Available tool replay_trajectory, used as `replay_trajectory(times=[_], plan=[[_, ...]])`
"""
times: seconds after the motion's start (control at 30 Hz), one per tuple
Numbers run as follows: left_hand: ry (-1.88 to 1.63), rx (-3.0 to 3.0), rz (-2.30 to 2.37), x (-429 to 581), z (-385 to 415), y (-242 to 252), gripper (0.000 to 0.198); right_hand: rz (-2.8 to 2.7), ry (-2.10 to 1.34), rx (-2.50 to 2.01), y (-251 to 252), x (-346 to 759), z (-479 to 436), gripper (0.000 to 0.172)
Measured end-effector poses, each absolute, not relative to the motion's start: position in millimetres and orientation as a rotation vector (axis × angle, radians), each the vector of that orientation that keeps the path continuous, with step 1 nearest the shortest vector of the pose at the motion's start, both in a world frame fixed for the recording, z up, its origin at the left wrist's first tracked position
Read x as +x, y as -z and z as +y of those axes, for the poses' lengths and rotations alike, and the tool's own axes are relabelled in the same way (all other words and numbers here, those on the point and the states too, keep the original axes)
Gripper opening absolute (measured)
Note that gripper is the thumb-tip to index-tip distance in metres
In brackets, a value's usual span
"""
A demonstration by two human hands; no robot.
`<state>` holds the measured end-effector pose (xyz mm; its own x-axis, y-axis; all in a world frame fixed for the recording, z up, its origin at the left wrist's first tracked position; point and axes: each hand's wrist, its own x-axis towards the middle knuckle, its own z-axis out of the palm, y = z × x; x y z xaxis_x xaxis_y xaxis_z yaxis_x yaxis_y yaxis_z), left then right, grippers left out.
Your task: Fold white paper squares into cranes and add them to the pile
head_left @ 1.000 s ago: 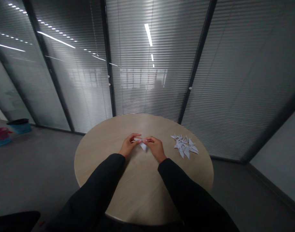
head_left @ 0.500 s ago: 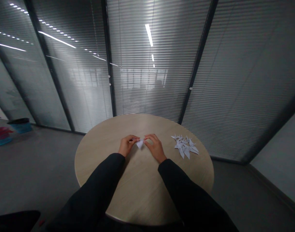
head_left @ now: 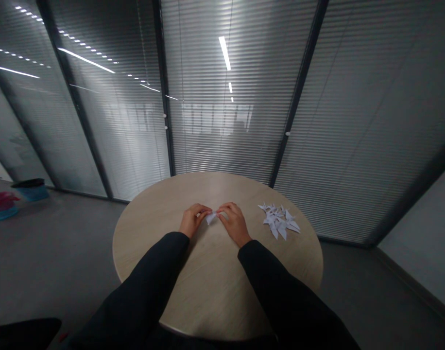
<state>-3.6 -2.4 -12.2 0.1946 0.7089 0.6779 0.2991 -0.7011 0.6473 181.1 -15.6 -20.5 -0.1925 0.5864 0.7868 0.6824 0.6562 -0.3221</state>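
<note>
Both my hands meet over the middle of a round wooden table (head_left: pixel 208 287). My left hand (head_left: pixel 192 221) and my right hand (head_left: pixel 235 224) each pinch a small folded piece of white paper (head_left: pixel 210 217) held between their fingertips, just above the tabletop. The fingers of both hands are curled closed on it. Black sleeves cover my forearms. To the right of my right hand lies a pile of several folded white paper shapes (head_left: pixel 279 221).
Glass walls with closed blinds (head_left: pixel 226 97) stand behind the table. Blue and pink bins (head_left: pixel 11 197) sit on the grey floor at far left. A dark object (head_left: pixel 22 333) shows at the bottom left corner.
The paper was stretched out longer between my fingertips a second ago; now it is folded smaller and my two hands have drawn closer together.
</note>
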Motion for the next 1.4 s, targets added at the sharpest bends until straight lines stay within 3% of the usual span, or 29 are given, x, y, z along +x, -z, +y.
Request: replay_trajectory(times=[0.27, 0.37, 0.47, 0.6, 1.4], plan=[[-1.464, 2.292, 0.986, -1.0, -6.1, 9.7, 0.023, -2.042, 0.323, -1.1, 15.3, 179.4, -19.1, 0.01], [-1.504, 2.236, 0.952, -0.1, -6.0, 8.7, 0.022, -1.98, 0.178, -1.092, 19.1, 176.3, -16.9, 0.009], [-1.539, 2.126, 0.908, 0.3, -5.6, 8.3, 0.022, -1.828, -0.185, -1.032, 24.5, 174.3, -12.5, 0.022], [-1.548, 1.99, 0.908, 1.2, -4.7, 8.5, 0.02, -1.724, -0.473, -0.954, 26.0, 174.3, -8.7, 0.017], [-1.483, 1.792, 0.904, 1.9, 4.8, 16.0, 0.022, -1.613, -0.68, -0.918, 20.9, 176.9, -10.4, 0.029]])
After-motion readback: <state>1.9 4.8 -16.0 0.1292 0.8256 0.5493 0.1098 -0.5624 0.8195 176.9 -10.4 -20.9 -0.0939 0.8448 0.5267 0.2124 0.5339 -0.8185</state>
